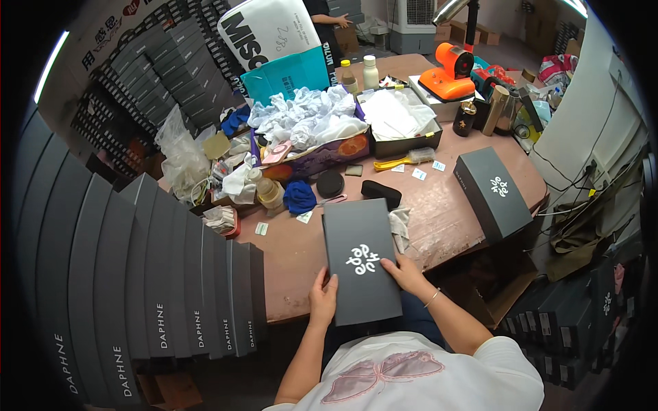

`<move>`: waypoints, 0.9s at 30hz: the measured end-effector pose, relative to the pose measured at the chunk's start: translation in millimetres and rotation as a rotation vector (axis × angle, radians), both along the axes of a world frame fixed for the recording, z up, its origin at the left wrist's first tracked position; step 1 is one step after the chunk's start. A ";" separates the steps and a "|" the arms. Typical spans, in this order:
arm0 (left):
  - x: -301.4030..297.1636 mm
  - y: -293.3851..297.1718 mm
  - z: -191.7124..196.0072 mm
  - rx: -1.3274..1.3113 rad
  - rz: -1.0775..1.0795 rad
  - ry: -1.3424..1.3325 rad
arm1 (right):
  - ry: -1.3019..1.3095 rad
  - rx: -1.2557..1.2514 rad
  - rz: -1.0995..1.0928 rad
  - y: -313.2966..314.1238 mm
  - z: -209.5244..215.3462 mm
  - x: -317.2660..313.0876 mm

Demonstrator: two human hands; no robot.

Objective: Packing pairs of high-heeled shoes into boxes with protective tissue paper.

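Observation:
A dark grey shoebox [362, 298] with a white printed mark on its lid is held between both hands at the table's near edge. The lid is on, so the inside is hidden. My left hand [323, 297] grips its left side near the lower corner, fingers partly out of sight. My right hand [409, 275] clasps the right side, thumb on top of the lid. Just beyond the box lie a black brush or pad [381, 193] and a crumpled pale cloth [399, 229].
Tall stacks of grey shoeboxes [161, 274] rise at my left. Another shoebox [495, 192] lies on the table's right side. Behind are a carton of crumpled white paper [308, 113], an open box of white sheets [401, 113], a yellow-handled brush [404, 160] and an orange device [449, 72].

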State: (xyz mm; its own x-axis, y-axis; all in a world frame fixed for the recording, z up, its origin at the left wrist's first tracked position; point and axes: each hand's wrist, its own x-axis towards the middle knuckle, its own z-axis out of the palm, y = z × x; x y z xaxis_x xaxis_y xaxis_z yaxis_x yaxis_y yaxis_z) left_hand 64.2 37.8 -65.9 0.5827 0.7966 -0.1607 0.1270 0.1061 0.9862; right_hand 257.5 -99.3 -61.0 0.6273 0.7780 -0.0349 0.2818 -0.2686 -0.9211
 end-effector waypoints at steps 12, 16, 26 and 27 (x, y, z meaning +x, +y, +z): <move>39.1 -18.9 18.9 -0.226 -0.181 -0.088 | 0.561 0.334 0.032 -29.9 36.1 37.1; 120.0 -84.5 90.0 -0.094 -0.502 -0.399 | 0.632 0.347 -0.209 -132.9 84.0 178.2; 22.2 -78.6 39.7 0.224 -0.704 0.067 | -0.651 -0.684 -0.293 -244.5 60.9 456.6; -0.4 -76.5 30.7 0.215 -0.637 0.123 | -0.750 -0.929 -0.083 -199.2 91.0 435.1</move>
State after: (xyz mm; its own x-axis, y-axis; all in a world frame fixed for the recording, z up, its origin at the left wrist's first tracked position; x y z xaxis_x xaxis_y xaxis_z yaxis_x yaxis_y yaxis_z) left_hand 63.7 -38.7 -35.2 0.9362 0.3256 -0.1325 0.2125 -0.2237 0.9512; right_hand 692.6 -298.5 30.1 0.7785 0.6053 -0.1662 0.6165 -0.7870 0.0216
